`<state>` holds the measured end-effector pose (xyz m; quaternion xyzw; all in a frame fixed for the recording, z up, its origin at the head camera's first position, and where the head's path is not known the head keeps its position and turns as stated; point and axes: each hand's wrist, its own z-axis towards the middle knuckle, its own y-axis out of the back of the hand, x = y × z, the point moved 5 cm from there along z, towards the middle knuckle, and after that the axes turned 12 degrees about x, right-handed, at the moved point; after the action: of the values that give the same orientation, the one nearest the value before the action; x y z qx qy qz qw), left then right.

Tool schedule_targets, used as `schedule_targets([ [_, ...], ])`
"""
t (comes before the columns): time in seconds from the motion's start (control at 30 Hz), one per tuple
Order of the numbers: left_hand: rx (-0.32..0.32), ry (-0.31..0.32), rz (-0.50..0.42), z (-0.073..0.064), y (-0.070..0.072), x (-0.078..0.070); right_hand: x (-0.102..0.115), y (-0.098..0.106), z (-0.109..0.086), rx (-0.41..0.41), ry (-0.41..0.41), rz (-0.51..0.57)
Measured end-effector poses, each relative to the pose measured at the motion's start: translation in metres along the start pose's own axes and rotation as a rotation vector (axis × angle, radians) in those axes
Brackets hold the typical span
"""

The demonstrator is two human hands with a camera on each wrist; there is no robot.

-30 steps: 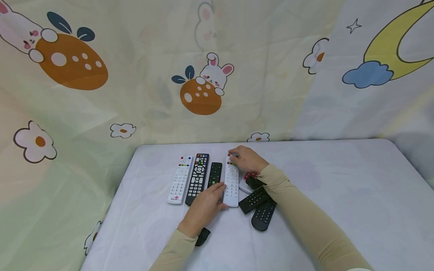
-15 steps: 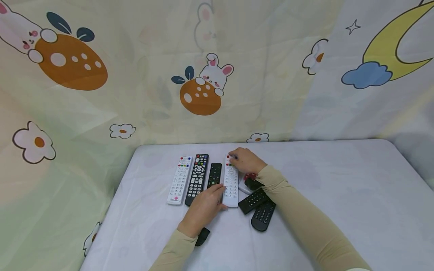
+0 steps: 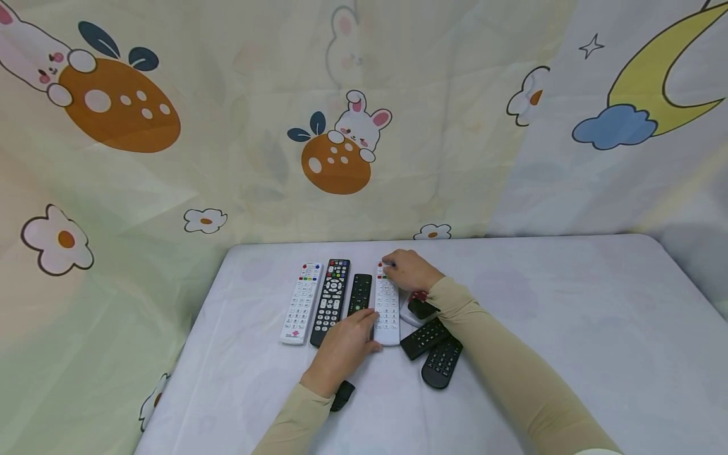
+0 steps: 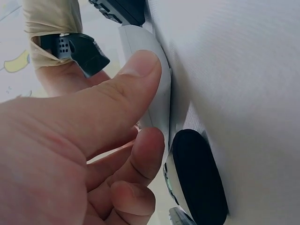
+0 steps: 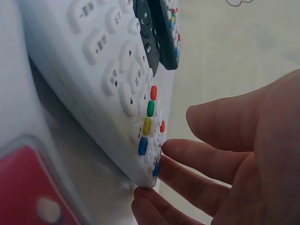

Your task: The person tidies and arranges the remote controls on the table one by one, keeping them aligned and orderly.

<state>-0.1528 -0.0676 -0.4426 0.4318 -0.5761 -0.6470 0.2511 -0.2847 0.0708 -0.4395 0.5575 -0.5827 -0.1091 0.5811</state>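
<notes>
A white remote control [image 3: 387, 319] lies lengthwise on the table between my two hands. My left hand [image 3: 343, 346] holds its near left corner, index finger along the left side and thumb at the near end; the left wrist view shows the thumb [image 4: 140, 70] against the white casing. At the far end is my right hand [image 3: 414, 270]. In the right wrist view its fingertips [image 5: 176, 147] touch that end by the coloured buttons, while the thumb stands apart. A short black remote [image 3: 360, 292] is just left of the white one, partly hidden by my left hand.
Further left, a long black remote [image 3: 331, 302] and another white remote [image 3: 301, 304] stand in the same row. Right of the held one, two black remotes [image 3: 423, 340] [image 3: 442, 363] overlap at angles. A pale remote with a red face [image 5: 35, 192] lies partly under my right wrist.
The white remote between my hands has shifted very slightly left and away from me. My right hand has moved a little left with it; my left hand has hardly moved.
</notes>
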Motion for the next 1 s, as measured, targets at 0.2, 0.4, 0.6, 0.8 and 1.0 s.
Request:
schedule_targets([
  [0.2, 0.002, 0.002, 0.003, 0.001, 0.0, 0.0, 0.0, -0.001, 0.0, 0.002, 0.003, 0.03],
  [0.4, 0.015, 0.011, -0.012, 0.0, -0.001, 0.001, -0.002, -0.001, -0.002, -0.002, 0.02, 0.035],
  [0.6, -0.008, 0.002, -0.024, -0.003, 0.004, 0.001, -0.001, 0.007, -0.012, -0.037, 0.046, 0.027],
  [0.8, -0.005, 0.01, -0.044, -0.003, 0.006, 0.003, -0.004, 0.014, -0.026, -0.055, 0.076, 0.005],
  [1.0, -0.042, -0.009, -0.032, -0.002, 0.009, 0.002, -0.013, 0.018, -0.038, -0.074, 0.059, -0.007],
])
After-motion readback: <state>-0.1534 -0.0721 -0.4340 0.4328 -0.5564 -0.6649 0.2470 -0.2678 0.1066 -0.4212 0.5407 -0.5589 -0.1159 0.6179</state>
